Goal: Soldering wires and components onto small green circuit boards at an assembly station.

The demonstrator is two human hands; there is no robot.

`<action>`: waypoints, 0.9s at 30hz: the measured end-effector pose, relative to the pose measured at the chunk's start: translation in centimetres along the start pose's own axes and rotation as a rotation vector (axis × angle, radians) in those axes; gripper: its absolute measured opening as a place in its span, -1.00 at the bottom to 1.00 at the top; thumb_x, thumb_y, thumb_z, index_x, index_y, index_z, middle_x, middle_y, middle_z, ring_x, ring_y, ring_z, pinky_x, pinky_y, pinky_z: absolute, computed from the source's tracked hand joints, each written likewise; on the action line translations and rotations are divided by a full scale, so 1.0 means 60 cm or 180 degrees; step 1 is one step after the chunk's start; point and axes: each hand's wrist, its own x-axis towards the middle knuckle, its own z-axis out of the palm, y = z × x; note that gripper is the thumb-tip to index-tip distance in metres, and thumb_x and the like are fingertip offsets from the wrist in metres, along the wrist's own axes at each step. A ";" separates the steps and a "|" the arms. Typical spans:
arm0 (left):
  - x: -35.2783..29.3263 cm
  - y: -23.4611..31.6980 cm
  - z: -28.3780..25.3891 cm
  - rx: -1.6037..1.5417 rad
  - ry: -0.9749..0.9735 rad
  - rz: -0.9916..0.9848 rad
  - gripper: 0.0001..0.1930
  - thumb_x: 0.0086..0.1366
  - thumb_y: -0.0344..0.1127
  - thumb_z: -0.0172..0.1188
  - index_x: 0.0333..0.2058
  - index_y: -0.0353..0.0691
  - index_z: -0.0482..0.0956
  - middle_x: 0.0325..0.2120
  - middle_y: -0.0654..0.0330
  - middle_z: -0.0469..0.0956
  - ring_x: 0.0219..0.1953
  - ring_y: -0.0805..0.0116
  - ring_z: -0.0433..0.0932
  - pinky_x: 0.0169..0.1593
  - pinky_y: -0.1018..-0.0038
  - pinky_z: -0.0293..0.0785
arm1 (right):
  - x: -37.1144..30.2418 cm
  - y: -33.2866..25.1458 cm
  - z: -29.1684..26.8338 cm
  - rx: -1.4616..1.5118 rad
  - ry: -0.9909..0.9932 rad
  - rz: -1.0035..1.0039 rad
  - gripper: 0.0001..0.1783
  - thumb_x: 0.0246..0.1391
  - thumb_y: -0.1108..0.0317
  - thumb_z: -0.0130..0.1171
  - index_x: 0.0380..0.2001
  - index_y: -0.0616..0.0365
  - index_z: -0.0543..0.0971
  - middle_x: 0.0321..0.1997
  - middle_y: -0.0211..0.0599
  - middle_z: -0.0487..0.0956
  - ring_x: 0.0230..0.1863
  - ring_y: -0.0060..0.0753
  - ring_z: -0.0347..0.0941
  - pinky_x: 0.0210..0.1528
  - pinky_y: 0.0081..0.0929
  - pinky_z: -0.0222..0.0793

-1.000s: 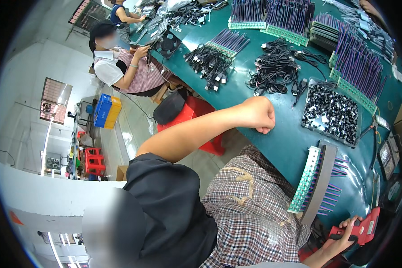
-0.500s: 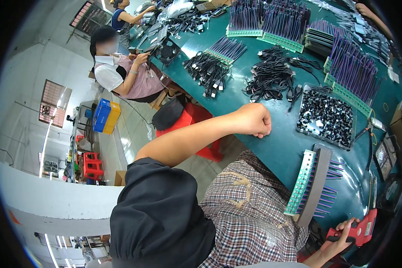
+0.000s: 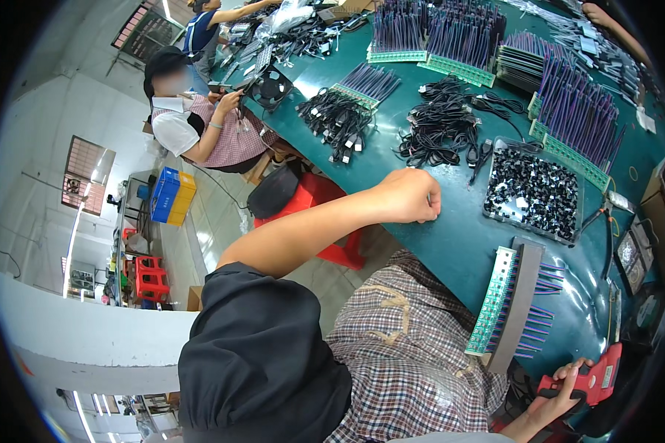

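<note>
My left hand (image 3: 410, 196) is curled into a fist above the table's near edge; its inside is hidden, so I cannot see whether it holds anything. At the lower right, my right hand (image 3: 565, 395) is wrapped round a red-and-black pistol-grip tool (image 3: 604, 375). Between the hands, near the edge, lies a green circuit-board strip (image 3: 490, 306) with purple-and-black wires. A dark grey bar (image 3: 517, 310) lies across those wires. Beyond my fist stands a clear tray (image 3: 489, 215) of small black connectors (image 3: 532, 188).
Bundles of black USB cables (image 3: 440, 125) lie past my fist. Wired board strips (image 3: 576, 122) stand in rows at the far right. Pliers (image 3: 606, 210) rest beside the tray. A red stool (image 3: 310, 198) is left of the table; a co-worker (image 3: 199, 125) sits beyond, near a black fan (image 3: 271, 88).
The whole view has shifted slightly. Both hands keep nearly the same pose. The person at the far end has stretched an arm out over the table.
</note>
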 end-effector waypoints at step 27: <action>0.027 -0.003 -0.003 -0.0144 -0.0244 -0.0346 -0.88 0.06 -0.51 0.28 -0.38 -0.33 0.56 -0.55 0.23 0.58 -0.46 0.51 0.57 -0.33 0.56 0.47 | -0.006 -0.011 0.018 0.0190 -0.0049 -0.0050 -0.62 0.18 0.54 0.10 0.05 0.24 0.29 -0.20 -0.29 0.38 -0.42 -0.61 0.25 -0.34 -0.65 0.21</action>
